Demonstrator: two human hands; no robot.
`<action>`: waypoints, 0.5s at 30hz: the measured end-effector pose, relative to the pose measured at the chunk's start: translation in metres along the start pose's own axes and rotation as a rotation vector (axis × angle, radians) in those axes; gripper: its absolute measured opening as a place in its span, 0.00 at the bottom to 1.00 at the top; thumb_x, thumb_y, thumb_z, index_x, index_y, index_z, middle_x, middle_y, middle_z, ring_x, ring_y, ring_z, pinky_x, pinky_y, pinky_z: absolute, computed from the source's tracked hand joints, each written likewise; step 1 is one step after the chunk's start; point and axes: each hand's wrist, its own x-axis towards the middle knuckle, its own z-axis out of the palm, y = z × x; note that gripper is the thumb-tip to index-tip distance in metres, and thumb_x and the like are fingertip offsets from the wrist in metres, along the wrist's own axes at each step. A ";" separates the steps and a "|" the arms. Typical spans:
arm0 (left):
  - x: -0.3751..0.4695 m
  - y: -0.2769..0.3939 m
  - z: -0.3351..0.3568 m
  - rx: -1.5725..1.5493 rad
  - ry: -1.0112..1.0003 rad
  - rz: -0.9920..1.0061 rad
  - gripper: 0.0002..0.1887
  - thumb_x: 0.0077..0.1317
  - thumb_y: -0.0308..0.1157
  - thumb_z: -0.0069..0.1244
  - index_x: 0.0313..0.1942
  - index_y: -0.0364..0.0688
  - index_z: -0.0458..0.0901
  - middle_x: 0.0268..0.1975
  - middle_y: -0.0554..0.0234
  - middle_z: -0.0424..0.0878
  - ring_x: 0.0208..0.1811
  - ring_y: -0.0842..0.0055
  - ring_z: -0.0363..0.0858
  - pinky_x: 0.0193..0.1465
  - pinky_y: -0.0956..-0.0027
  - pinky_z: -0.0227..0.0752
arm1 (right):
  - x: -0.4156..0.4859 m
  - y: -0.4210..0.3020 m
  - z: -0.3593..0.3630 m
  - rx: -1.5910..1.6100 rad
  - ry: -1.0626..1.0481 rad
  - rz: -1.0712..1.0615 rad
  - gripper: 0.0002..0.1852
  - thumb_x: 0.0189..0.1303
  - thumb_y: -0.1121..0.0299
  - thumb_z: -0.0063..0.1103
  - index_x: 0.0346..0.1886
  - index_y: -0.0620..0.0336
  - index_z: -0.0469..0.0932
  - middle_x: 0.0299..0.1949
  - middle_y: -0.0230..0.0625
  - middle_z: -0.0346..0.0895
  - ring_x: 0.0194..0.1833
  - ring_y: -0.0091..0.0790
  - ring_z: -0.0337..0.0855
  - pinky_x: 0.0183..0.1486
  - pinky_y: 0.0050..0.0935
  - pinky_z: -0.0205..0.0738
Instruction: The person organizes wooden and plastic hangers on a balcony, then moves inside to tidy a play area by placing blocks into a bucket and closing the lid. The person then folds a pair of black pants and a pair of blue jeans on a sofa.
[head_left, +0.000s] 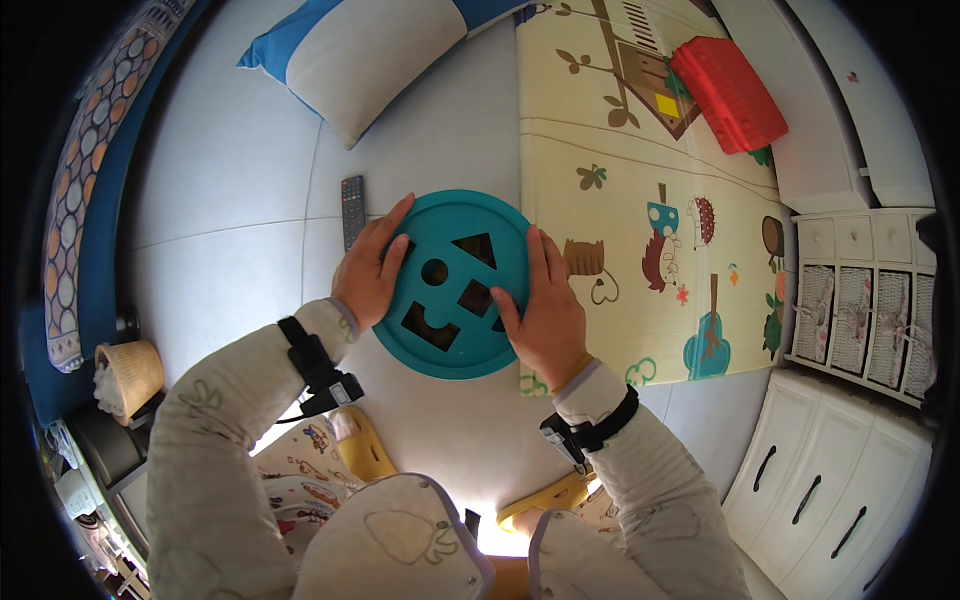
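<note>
A teal round shape-sorter lid (442, 297) is held between my two hands, above the grey tiled floor. Its face has triangle, circle, square and arch cutouts, and others are partly covered by my hands. My left hand (366, 276) grips the left rim, with its thumb over the top near a cutout. On the right rim lies my right hand (553, 322), its thumb reaching towards the square hole and its fingers along the edge. Only dark shows through the holes; whether a container sits beneath the lid cannot be told.
A black remote control (352, 206) lies just beyond my left hand. Further off are a blue and white pillow (375, 56) and a red plastic case (727, 94) on a printed play mat (622, 337). White drawers (795, 457) stand at right, a wicker basket (135, 379) at left.
</note>
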 end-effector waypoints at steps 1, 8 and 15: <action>0.000 0.000 -0.001 0.012 -0.010 -0.030 0.23 0.77 0.40 0.33 0.70 0.50 0.62 0.59 0.44 0.75 0.57 0.56 0.77 0.65 0.60 0.66 | 0.000 0.000 -0.001 -0.025 -0.027 0.032 0.39 0.63 0.60 0.59 0.73 0.61 0.52 0.68 0.53 0.57 0.59 0.56 0.73 0.54 0.43 0.77; -0.002 -0.048 0.015 -0.341 0.103 -0.230 0.27 0.77 0.50 0.31 0.65 0.41 0.69 0.60 0.46 0.76 0.62 0.59 0.73 0.65 0.64 0.65 | 0.002 0.016 0.013 0.428 0.116 0.308 0.42 0.57 0.54 0.68 0.68 0.67 0.58 0.55 0.51 0.70 0.48 0.46 0.80 0.43 0.36 0.80; 0.007 -0.071 0.013 -0.717 -0.043 -0.451 0.34 0.73 0.57 0.37 0.61 0.33 0.71 0.55 0.50 0.79 0.54 0.65 0.79 0.58 0.66 0.73 | -0.024 0.021 -0.030 1.012 -0.191 0.773 0.26 0.54 0.56 0.72 0.44 0.68 0.71 0.37 0.40 0.76 0.36 0.30 0.81 0.34 0.30 0.81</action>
